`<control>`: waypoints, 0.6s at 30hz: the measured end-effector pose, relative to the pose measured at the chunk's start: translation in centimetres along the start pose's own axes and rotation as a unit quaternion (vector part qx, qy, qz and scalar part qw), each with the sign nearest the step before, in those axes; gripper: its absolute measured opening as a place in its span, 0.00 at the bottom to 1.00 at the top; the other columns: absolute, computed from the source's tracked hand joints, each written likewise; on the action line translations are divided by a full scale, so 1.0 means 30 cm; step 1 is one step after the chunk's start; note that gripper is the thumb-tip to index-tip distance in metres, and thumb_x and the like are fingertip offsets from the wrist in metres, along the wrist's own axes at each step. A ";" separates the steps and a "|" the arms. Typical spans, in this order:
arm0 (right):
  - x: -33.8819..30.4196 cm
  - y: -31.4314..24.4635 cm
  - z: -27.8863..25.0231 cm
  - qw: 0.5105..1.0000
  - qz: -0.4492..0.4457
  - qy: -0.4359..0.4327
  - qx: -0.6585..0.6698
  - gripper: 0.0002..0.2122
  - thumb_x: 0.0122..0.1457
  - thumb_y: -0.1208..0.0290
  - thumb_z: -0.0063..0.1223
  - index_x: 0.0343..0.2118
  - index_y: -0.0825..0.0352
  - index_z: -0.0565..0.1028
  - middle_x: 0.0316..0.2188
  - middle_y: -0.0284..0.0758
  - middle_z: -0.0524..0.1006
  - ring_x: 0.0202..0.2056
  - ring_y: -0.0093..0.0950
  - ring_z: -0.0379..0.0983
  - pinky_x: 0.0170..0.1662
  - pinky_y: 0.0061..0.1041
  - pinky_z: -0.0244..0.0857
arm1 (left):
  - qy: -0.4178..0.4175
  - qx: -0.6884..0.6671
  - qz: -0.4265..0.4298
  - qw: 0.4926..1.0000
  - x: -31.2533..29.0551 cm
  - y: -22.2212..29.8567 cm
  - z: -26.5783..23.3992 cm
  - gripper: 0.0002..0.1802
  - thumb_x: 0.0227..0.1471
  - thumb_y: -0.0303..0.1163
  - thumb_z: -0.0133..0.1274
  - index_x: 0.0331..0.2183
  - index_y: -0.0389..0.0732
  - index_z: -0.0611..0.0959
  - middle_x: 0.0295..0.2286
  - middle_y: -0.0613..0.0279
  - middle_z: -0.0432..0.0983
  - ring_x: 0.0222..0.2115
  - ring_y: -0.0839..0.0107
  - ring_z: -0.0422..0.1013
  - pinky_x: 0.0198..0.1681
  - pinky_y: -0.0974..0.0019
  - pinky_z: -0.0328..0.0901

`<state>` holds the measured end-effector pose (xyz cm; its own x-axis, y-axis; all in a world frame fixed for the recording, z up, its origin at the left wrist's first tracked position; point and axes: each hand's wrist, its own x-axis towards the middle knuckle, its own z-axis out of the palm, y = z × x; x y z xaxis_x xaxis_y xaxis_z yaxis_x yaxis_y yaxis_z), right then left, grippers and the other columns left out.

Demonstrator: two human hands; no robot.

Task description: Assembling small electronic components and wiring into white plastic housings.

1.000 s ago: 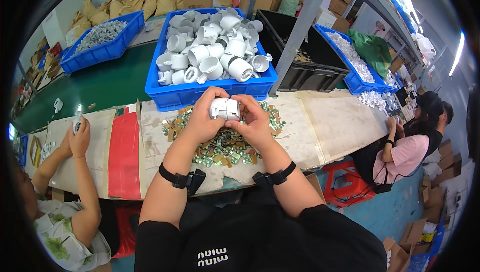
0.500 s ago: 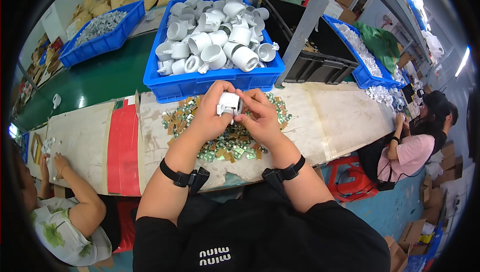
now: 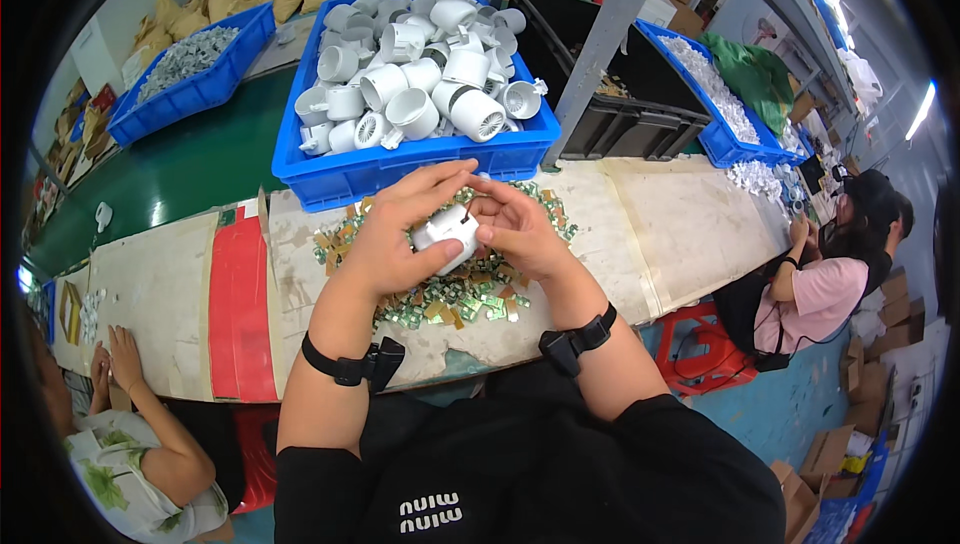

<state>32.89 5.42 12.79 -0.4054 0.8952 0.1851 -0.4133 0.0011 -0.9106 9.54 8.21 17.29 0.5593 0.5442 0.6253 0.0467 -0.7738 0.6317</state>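
Observation:
A white round plastic housing [image 3: 445, 232] sits between my two hands above the worktable. My left hand [image 3: 392, 236] wraps it from the left, fingers over the far side and thumb along its near face. On the other side, my right hand [image 3: 525, 236] closes in with curled fingers and its thumb against the housing's right edge. A small dark slot shows near that thumb. Beneath both hands spreads a heap of small green and tan circuit boards [image 3: 470, 304]. What the right fingertips touch behind the housing is hidden.
Just beyond my hands stands a blue bin [image 3: 415, 166] heaped with similar white housings [image 3: 412, 112]. A black crate [image 3: 625, 129] and a metal post [image 3: 595, 74] are to its right. Co-workers sit at left [image 3: 150, 444] and right [image 3: 815, 294]. Red tape [image 3: 240, 309] crosses the table.
The housing has tilted and turned in my hands, and sits slightly lower and left. My left hand has shifted left, its fingers now stretched over the top. The whole view has shifted slightly.

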 end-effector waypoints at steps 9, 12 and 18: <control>0.001 -0.004 0.012 0.996 0.084 -0.013 0.009 0.37 0.51 0.67 0.77 0.62 0.75 0.69 0.54 0.37 0.78 0.49 0.23 0.78 0.51 0.23 0.73 | 0.118 -0.384 -0.084 0.912 -0.060 0.002 0.142 0.39 0.59 0.60 0.55 0.53 0.31 0.75 0.34 0.54 0.80 0.35 0.71 0.77 0.40 0.69 0.71; -0.006 0.004 0.024 0.997 0.050 -0.030 -0.040 0.35 0.52 0.62 0.77 0.58 0.75 0.72 0.46 0.32 0.79 0.45 0.21 0.77 0.47 0.23 0.73 | 0.129 -0.358 -0.089 0.920 -0.056 0.001 0.129 0.40 0.59 0.61 0.55 0.50 0.31 0.75 0.31 0.55 0.80 0.31 0.72 0.77 0.36 0.69 0.70; 0.014 -0.002 0.005 0.938 0.016 0.123 -0.323 0.09 0.59 0.68 0.67 0.39 0.67 0.84 0.24 0.27 0.79 0.31 0.22 0.74 0.35 0.25 0.68 | 0.221 -0.331 -0.113 0.910 -0.030 -0.006 0.111 0.14 0.68 0.30 0.45 0.48 0.32 0.79 0.27 0.59 0.78 0.27 0.77 0.74 0.32 0.73 0.68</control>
<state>32.63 5.72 12.97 -0.1765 0.9751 0.1345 0.2083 0.1706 -0.9631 11.79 6.78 15.09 0.2019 0.8556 0.4767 -0.4718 -0.3416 0.8128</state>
